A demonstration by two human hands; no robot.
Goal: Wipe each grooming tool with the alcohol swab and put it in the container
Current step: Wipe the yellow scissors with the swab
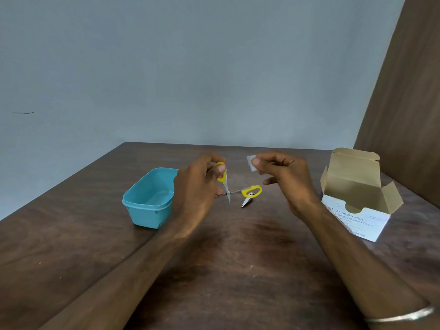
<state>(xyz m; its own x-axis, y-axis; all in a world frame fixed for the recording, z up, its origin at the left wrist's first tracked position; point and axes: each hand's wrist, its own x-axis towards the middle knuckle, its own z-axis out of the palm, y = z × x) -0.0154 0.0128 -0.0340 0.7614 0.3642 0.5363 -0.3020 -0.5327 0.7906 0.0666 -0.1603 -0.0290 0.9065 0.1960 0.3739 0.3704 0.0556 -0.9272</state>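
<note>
Soft, even, rather dim light with a cool grey cast fills the scene. Faint, diffuse shadows lie on the table (238, 270) under the arms. The wide lens bends the table's left edge and the right panel (404, 115). Detail is slightly soft, blurrier toward the near corners.

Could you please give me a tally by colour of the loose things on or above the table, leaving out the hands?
Yellow-handled: 1, the scissors, held open by the left hand
Silver: 1, the nail clipper
Blue: 1, the container
White: 2, the swab pinched by the right hand, and the swab box
Total: 5
</note>
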